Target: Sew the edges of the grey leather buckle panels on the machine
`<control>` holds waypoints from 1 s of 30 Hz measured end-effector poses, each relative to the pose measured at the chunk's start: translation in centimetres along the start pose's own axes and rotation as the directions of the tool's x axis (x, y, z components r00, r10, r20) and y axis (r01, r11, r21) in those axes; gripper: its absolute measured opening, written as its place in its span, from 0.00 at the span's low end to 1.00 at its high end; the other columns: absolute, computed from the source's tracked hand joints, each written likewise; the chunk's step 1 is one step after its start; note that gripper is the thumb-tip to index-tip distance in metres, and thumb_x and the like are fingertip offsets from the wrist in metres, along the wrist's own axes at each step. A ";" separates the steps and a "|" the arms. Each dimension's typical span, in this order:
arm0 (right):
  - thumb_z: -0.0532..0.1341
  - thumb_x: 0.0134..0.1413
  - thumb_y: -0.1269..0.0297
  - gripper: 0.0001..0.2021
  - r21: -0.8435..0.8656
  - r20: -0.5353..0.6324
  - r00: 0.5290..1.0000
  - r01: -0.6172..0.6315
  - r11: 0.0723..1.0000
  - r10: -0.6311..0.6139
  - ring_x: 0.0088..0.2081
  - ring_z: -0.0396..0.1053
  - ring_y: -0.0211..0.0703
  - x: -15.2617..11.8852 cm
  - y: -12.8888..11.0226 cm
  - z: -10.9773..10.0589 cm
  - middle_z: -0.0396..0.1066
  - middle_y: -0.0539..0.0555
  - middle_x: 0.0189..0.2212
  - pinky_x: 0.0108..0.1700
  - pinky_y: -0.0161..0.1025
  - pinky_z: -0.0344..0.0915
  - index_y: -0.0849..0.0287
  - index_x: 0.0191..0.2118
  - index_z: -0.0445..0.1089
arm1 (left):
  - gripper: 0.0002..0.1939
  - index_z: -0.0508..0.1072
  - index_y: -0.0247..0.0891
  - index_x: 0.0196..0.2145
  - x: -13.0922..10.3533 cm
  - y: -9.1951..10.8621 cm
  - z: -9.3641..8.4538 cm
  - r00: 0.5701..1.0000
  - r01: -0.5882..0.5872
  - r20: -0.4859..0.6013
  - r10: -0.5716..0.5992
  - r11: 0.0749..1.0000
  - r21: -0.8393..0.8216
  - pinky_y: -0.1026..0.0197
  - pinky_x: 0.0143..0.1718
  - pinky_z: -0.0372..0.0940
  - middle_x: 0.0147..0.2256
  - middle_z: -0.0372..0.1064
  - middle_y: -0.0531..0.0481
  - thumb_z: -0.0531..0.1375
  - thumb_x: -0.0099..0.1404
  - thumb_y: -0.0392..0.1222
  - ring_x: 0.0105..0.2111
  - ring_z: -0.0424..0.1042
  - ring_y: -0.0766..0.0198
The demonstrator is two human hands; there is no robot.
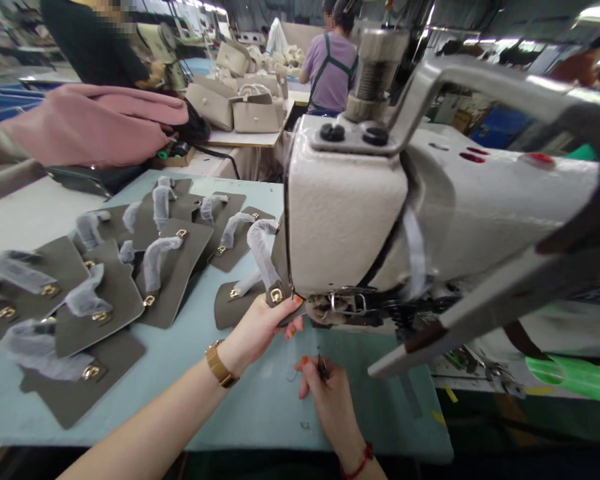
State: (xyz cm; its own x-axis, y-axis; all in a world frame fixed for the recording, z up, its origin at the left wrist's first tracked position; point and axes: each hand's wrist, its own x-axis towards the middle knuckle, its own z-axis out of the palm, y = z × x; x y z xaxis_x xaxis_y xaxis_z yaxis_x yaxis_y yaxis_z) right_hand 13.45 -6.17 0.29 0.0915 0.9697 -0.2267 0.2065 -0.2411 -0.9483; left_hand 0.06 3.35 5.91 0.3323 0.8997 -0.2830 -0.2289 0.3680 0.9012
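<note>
My left hand (269, 321) grips the edge of a grey-brown bag panel (229, 311) between thumb and fingers, beside the head of a sewing machine (347, 220). A handle in clear wrap (261, 250) with gold buckles rises from this panel, and the machine hides the panel's right part. Lower and to the right, my right hand (327, 393) is closed above the blue-green table top (260, 413). A small dark tool (323, 368) shows between its fingers; its exact kind is unclear. Short thread bits lie near these fingers.
Several similar panels with wrapped handles (167, 280) overlap on the left of the table. A slanted grey lever (430, 333) juts out at the right. Behind are pink material (100, 123), beige bags (255, 110) and a person in purple (331, 67).
</note>
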 end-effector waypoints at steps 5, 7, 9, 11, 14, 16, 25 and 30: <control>0.54 0.60 0.58 0.23 -0.019 0.017 1.000 0.018 1.000 -0.017 0.28 0.71 0.43 0.1 0.4 -0.2 0.71 0.52 0.18 0.36 0.36 0.64 0.59 0.16 0.68 | 0.14 0.73 0.34 0.23 -0.7 -1.6 0.9 0.992 -0.069 -0.114 0.057 0.992 -0.107 0.68 0.20 0.59 0.20 0.71 0.50 0.64 0.58 0.48 0.18 0.64 0.70; 0.54 0.60 0.57 0.23 -0.036 0.035 0.999 0.008 0.999 -0.007 0.26 0.69 0.42 0.0 0.6 -0.3 0.70 0.51 0.17 0.32 0.35 0.62 0.59 0.16 0.67 | 0.15 0.73 0.34 0.23 -1.1 -2.2 1.5 0.979 -0.119 -0.182 0.097 0.987 -0.112 0.68 0.21 0.60 0.21 0.72 0.50 0.63 0.58 0.48 0.19 0.64 0.70; 0.54 0.60 0.55 0.22 -0.046 0.052 0.999 0.004 0.999 -0.002 0.24 0.66 0.41 0.0 0.8 -0.5 0.67 0.50 0.16 0.29 0.35 0.60 0.59 0.18 0.67 | 0.16 0.73 0.34 0.22 -1.5 -2.7 2.3 0.955 -0.171 -0.261 0.140 0.980 -0.101 0.67 0.22 0.60 0.21 0.72 0.50 0.63 0.59 0.48 0.19 0.64 0.70; 0.54 0.60 0.55 0.21 -0.030 0.058 0.998 0.011 0.999 -0.010 0.24 0.65 0.41 0.0 1.1 -0.6 0.67 0.50 0.17 0.30 0.35 0.59 0.59 0.18 0.66 | 0.16 0.74 0.33 0.22 -1.9 -3.2 3.3 0.930 -0.198 -0.335 0.152 0.974 -0.107 0.67 0.22 0.60 0.21 0.71 0.50 0.62 0.59 0.49 0.20 0.64 0.69; 0.56 0.59 0.55 0.21 0.050 0.052 0.999 -0.001 0.999 -0.001 0.22 0.62 0.39 0.1 1.6 -0.7 0.64 0.49 0.16 0.27 0.34 0.57 0.59 0.18 0.64 | 0.18 0.74 0.33 0.24 -2.4 -3.9 4.7 0.902 -0.166 -0.422 0.091 0.976 -0.144 0.67 0.18 0.58 0.22 0.71 0.48 0.63 0.57 0.53 0.20 0.66 0.67; 0.57 0.57 0.53 0.21 0.128 0.050 0.998 -0.035 0.991 0.029 0.19 0.58 0.37 0.2 2.0 -0.6 0.60 0.47 0.15 0.23 0.33 0.53 0.59 0.17 0.63 | 0.19 0.74 0.33 0.26 -2.5 -4.4 5.7 0.876 -0.140 -0.480 0.034 0.972 -0.187 0.68 0.16 0.55 0.24 0.72 0.47 0.63 0.55 0.55 0.20 0.66 0.66; 0.62 0.52 0.50 0.19 0.497 0.018 0.986 -0.150 0.855 0.163 0.18 0.52 0.32 0.2 3.8 -0.7 0.59 0.46 0.16 0.20 0.30 0.49 0.60 0.21 0.63 | 0.15 0.71 0.33 0.26 -2.9 -6.5 8.7 0.779 -0.208 -0.626 0.010 0.947 -0.243 0.68 0.25 0.61 0.24 0.68 0.52 0.62 0.59 0.50 0.23 0.64 0.70; 0.63 0.52 0.53 0.17 0.603 0.047 0.984 -0.163 0.781 0.169 0.17 0.48 0.30 0.0 4.1 -0.8 0.55 0.44 0.15 0.20 0.30 0.46 0.60 0.22 0.64 | 0.13 0.70 0.34 0.29 -3.5 -6.6 9.3 0.823 -0.180 -0.568 0.008 0.952 -0.249 0.68 0.25 0.59 0.24 0.64 0.54 0.59 0.61 0.48 0.23 0.61 0.70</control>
State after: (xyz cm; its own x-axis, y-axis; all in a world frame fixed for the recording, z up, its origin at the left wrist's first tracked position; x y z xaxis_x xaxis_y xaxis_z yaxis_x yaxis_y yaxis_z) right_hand 15.12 -7.16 -3.40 0.0793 0.9157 -0.3940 -0.4408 -0.3222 -0.8378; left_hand 8.88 -4.40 4.02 -0.2476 0.8768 -0.4122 -0.5052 0.2462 0.8271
